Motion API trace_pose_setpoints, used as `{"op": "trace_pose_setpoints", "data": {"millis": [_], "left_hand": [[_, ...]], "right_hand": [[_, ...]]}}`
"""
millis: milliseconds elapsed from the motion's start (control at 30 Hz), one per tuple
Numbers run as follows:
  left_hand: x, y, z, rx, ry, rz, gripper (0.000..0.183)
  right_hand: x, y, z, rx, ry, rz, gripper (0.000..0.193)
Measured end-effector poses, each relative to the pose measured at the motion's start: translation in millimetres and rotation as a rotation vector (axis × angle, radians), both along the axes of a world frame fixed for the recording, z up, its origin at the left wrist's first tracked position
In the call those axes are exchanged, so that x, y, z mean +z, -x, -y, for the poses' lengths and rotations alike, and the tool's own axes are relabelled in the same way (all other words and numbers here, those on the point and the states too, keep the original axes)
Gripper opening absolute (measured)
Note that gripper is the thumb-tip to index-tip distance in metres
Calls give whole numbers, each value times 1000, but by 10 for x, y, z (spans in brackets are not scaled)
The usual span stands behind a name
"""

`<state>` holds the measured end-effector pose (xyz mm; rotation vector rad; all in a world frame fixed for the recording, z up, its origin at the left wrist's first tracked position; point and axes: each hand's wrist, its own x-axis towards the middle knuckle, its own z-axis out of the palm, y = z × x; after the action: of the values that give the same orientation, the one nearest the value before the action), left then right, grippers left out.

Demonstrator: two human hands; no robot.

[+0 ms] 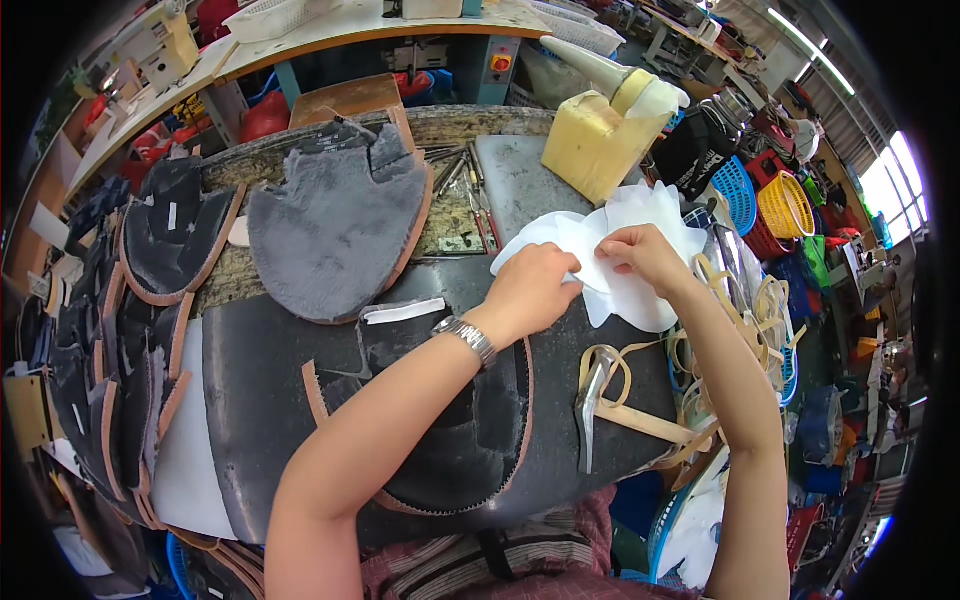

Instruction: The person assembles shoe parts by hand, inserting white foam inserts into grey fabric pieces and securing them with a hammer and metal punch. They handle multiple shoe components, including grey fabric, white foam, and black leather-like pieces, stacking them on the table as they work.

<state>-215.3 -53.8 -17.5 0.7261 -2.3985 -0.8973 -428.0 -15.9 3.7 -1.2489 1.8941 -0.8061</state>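
a stack of white fabric pieces [630, 250] is pinched by both hands, left hand [530, 290] and right hand [640, 255], above the counter [260, 400]; a dark cut piece [470, 440] lies untouched below.

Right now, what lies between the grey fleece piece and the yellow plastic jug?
In the head view, metal hand tools lie between the grey fleece piece and the yellow plastic jug, beside a dull grey slab.

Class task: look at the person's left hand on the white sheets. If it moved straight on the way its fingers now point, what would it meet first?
The left hand points up and to the right, over the white sheets it grips. Beyond those, the first thing in line looks to be the yellow plastic jug, though depth is hard to judge in this view.
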Motion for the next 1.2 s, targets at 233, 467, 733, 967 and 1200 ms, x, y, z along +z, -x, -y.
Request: {"op": "trace_pose_setpoints", "data": {"millis": [233,467,733,967,1200], "left_hand": [[-84,153,67,340,-62,74,18],[-46,-14,110,332,-93,48,20],[-32,81,66,298,-126,28,19],[-210,324,-123,-30,226,101,30],[8,341,-116,-20,-94,60,43]], "right_hand": [[5,-364,-19,417,227,-892,21],[214,-499,86,558,-38,-1077,14],[87,-330,95,431,90,-844,18],[68,131,-219,-72,27,237,16],[640,432,-619,-254,353,141,14]]}}
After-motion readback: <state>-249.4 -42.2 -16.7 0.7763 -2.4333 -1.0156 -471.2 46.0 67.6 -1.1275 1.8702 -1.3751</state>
